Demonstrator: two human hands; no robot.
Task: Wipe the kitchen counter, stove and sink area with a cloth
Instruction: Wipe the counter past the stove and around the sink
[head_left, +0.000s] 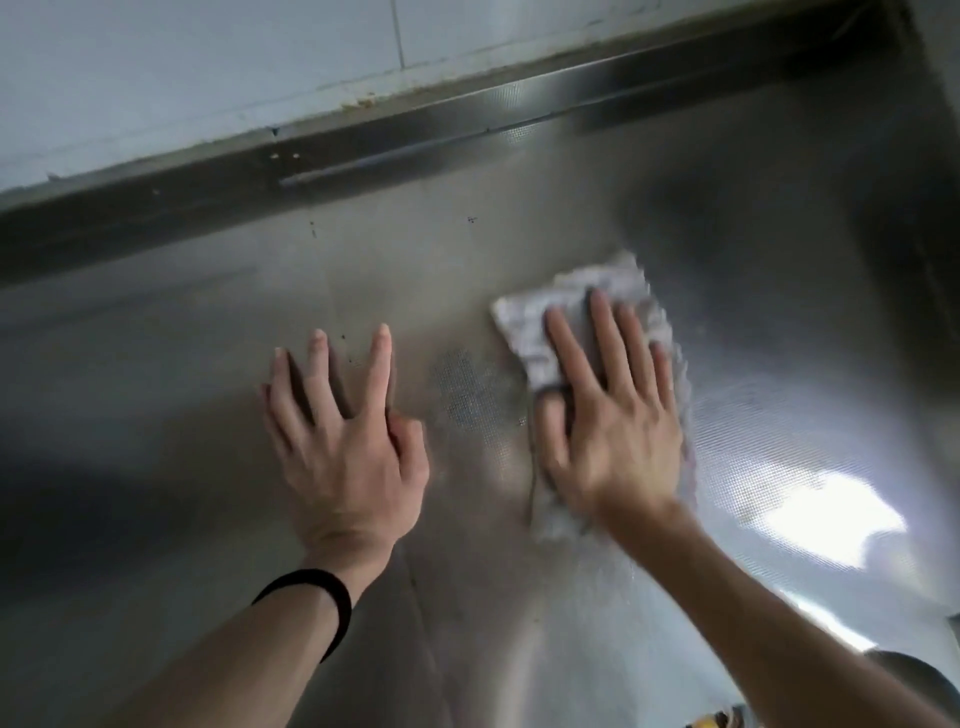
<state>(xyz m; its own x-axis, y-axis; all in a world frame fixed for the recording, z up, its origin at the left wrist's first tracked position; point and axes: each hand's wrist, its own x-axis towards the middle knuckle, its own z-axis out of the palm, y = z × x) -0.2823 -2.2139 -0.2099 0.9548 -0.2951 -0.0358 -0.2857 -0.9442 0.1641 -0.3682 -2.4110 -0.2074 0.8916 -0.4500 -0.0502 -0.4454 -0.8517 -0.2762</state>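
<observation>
**A:** Where is the cloth?

**B:** The cloth (524, 322) lies flat on the steel tabletop (182, 364), right of centre, under the right hand (613, 421). That hand is open, with its fingers straight and spread, and it presses the cloth down. It looks slightly blurred.

**A:** And the other one?

**B:** The left hand (345, 441) is open too, fingers splayed. It rests palm down on bare metal just left of the cloth and holds nothing. There is a black band (317, 603) on that wrist.

**A:** What could go wrong from here?

**B:** The cloth is only pinned under a flat palm, not gripped. I think a quick stroke could make it bunch or slide out, and then skin would rub the steel. Its crumpled near end, beside the wrist, looks likeliest to fold under.

**A:** Anything else?

**B:** Small dark specks (313, 228) sit farther out, toward the raised back edge (363, 150), and short strokes would miss them. The seam there looks grimy, and a flat cloth may skip over it. The bright sheen (831, 514) on the near right may be moisture. If so, the leaning left palm could slip or leave prints.
</observation>
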